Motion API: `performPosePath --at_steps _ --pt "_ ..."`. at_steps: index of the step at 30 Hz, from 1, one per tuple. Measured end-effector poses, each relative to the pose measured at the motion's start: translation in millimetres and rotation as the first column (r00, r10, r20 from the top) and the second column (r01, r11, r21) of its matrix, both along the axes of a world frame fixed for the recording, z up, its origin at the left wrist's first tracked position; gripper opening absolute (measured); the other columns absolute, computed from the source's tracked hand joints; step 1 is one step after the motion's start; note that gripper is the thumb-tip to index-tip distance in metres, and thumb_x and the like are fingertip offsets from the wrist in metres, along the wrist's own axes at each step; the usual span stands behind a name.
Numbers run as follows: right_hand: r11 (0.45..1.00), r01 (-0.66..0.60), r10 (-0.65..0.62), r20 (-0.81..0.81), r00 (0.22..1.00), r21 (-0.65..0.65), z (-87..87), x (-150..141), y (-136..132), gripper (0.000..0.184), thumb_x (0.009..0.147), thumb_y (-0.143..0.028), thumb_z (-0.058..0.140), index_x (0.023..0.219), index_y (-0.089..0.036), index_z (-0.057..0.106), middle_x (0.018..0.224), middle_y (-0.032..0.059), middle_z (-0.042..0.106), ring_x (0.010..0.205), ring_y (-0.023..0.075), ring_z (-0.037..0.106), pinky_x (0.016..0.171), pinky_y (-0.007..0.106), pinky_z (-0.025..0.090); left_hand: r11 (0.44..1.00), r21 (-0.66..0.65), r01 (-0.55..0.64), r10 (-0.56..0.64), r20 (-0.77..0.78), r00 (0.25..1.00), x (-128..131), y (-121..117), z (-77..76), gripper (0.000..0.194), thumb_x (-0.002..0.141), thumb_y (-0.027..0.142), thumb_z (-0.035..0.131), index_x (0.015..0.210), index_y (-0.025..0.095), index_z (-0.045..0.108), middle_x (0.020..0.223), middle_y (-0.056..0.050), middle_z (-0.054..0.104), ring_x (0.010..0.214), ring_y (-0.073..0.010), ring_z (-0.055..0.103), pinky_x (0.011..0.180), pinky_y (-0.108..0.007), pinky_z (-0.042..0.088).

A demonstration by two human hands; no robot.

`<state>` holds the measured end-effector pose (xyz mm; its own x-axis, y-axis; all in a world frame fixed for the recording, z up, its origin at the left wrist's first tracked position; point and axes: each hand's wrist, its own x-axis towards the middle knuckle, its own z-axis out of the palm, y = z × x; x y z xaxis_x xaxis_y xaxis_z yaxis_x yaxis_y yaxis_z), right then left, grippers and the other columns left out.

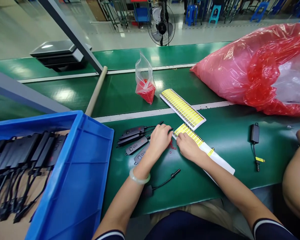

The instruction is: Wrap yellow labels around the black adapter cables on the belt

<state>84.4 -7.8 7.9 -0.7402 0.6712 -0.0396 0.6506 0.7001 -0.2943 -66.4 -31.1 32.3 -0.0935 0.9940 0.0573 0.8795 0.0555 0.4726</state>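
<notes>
Label sheet [194, 136] — nearer one, partly beneath right hand [188, 146]

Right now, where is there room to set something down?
On the green surface, between the lower label sheet and the yellow-tagged black device; also between the beige rod and the bag of red bits. Crowded: around the left hand and right hand.

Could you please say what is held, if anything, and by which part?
The left hand seems to pinch a black connector behind its tip; the right hand touches a white sheet of yellow labels, hold unclear.
</notes>
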Motion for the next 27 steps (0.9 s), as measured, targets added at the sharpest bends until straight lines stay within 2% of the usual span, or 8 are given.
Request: performPosePath --at_steps 3,6,10,12,15,18,22,27 --pt "1.000 0.009 -0.009 -0.044 0.999 -0.011 -3.2 4.6 -3.1 0.022 0.083 0.004 0.044 0.087 -0.011 0.061 0.095 0.0181 0.062 0.089 0.0292 0.054 0.079 0.041 0.047 0.999 -0.040 0.028 -0.027 0.025 0.999 0.3 26.4 -16.2 0.013 0.084 0.010 0.056 0.086 0.013 0.069 0.093 -0.014 0.068 0.100 -0.0298 0.059 0.091 -0.041 0.044" --pt "0.998 0.036 -0.043 -0.154 0.987 -0.045 -7.3 9.6 1.5 0.018 0.088 -0.002 0.045 0.088 -0.014 0.058 0.089 0.0115 0.064 0.083 0.0245 0.057 0.077 0.036 0.047 0.995 -0.076 0.067 -0.059 0.107 0.993 -5.5 31.3 -22.8 0.015 0.082 0.007 0.056 0.081 0.015 0.069 0.085 -0.011 0.068 0.094 -0.0263 0.062 0.087 -0.037 0.046" --pt "0.986 0.135 -0.161 -0.356 0.920 -0.097 -9.4 8.9 16.3 0.011 0.094 -0.013 0.046 0.092 -0.019 0.055 0.088 0.0055 0.066 0.084 0.0200 0.061 0.078 0.032 0.049 0.980 -0.105 0.170 -0.129 0.314 0.941 -21.9 22.3 -15.4 0.010 0.084 0.019 0.060 0.088 0.016 0.069 0.081 -0.005 0.071 0.077 -0.0186 0.065 0.075 -0.029 0.049" --pt "0.975 0.184 -0.222 -0.439 0.871 -0.127 -8.6 5.3 20.9 0.009 0.095 -0.016 0.045 0.095 -0.020 0.054 0.089 0.0053 0.066 0.083 0.0193 0.063 0.077 0.032 0.050 0.969 -0.114 0.220 -0.153 0.424 0.893 -27.9 17.6 -11.0 0.013 0.084 0.024 0.061 0.091 0.014 0.068 0.080 -0.004 0.072 0.073 -0.0161 0.065 0.070 -0.026 0.050" --pt "0.966 0.194 -0.256 -0.522 0.814 -0.171 -5.9 -0.4 20.5 0.006 0.094 -0.018 0.047 0.096 -0.020 0.053 0.088 0.0042 0.066 0.082 0.0178 0.065 0.076 0.030 0.053 0.961 -0.112 0.251 -0.155 0.531 0.833 -30.9 13.3 -7.7 0.024 0.083 0.024 0.062 0.102 0.012 0.067 0.082 -0.005 0.071 0.071 -0.0142 0.064 0.066 -0.023 0.050" --pt "0.964 0.182 -0.260 -0.563 0.784 -0.191 -3.5 -3.4 15.6 0.005 0.094 -0.020 0.048 0.095 -0.021 0.053 0.089 0.0039 0.066 0.082 0.0178 0.066 0.075 0.030 0.054 0.956 -0.120 0.266 -0.145 0.596 0.790 -29.9 11.9 -6.1 0.030 0.082 0.023 0.062 0.109 0.011 0.068 0.078 -0.003 0.068 0.066 -0.0127 0.060 0.063 -0.023 0.048" --pt "0.969 0.183 -0.247 -0.586 0.772 -0.167 -3.8 -3.6 12.2 0.006 0.096 -0.021 0.047 0.095 -0.021 0.052 0.090 0.0049 0.066 0.082 0.0186 0.065 0.076 0.031 0.054 0.943 -0.155 0.295 -0.121 0.666 0.736 -29.1 11.0 -3.4 0.029 0.080 0.023 0.061 0.104 0.011 0.071 0.073 -0.002 0.063 0.062 -0.0116 0.054 0.059 -0.023 0.044" --pt "0.983 0.176 -0.178 -0.574 0.799 -0.059 -4.2 -3.1 8.5 0.007 0.096 -0.019 0.046 0.095 -0.020 0.053 0.090 0.0082 0.065 0.085 0.0218 0.063 0.078 0.034 0.052 0.949 -0.161 0.273 -0.120 0.614 0.780 -28.6 7.2 -0.9 0.024 0.080 0.023 0.059 0.098 0.011 0.071 0.067 0.000 0.060 0.057 -0.0109 0.051 0.055 -0.022 0.041"
